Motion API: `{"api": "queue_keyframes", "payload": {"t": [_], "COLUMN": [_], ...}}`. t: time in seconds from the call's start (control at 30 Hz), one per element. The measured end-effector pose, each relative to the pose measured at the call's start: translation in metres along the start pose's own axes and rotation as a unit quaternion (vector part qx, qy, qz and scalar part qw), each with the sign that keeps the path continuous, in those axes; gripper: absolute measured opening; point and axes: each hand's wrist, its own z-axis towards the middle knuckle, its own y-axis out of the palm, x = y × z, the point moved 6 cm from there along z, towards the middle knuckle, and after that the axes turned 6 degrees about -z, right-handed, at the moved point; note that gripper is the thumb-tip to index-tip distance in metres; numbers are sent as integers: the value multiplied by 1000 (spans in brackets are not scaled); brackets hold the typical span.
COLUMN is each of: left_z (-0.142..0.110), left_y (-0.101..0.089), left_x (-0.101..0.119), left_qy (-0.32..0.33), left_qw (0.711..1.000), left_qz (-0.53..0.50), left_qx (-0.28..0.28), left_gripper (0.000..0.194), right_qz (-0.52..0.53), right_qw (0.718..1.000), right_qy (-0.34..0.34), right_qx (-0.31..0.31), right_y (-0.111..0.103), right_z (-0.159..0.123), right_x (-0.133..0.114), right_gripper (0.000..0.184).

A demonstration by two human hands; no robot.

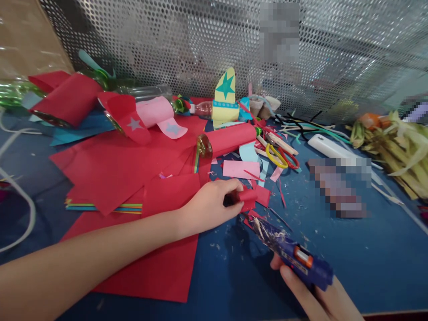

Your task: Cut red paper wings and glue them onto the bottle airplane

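Observation:
My left hand (214,203) pinches a curled piece of red paper (247,197) between thumb and fingers. In my right hand (301,285) is a dark blue glue gun (294,252), its tip pointing up and left, close beside the red paper. Strings of dried glue cling to the barrel. Under my left forearm lie large red sheets (160,267) on the blue table. Just beyond my left hand lies a bottle wrapped in red paper (230,139), with a pink paper strip (241,169) and red scraps near it.
Yellow and red-handled scissors (277,156) lie behind the scraps. Paper-wrapped bottles (72,100) line the back, before a perforated metal panel (150,40). A white power strip (337,149) and dried corn husks (397,151) are at right; a white cable (28,196) loops at left.

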Motion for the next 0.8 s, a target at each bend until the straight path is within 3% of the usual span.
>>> {"api": "queue_keyframes", "payload": {"t": [0.17, 0.57, 0.8], "left_z": [0, -1, -1], "left_y": [-1, -1, -1], "left_x": [1, 0, -1], "left_qy": [5, 17, 18], "left_qw": [1000, 1000, 1000], "left_qz": [11, 12, 20], "left_qx": [0, 10, 16], "left_gripper": [10, 7, 6], "right_qz": [-2, -55, -53], "right_qw": [999, 995, 997], "right_qy": [-23, -61, -43], "right_qx": [-41, -51, -39], "right_y": [-5, -5, -10], "right_z": [12, 10, 13], "right_x": [-14, -14, -16], "right_gripper": [28, 30, 31]}}
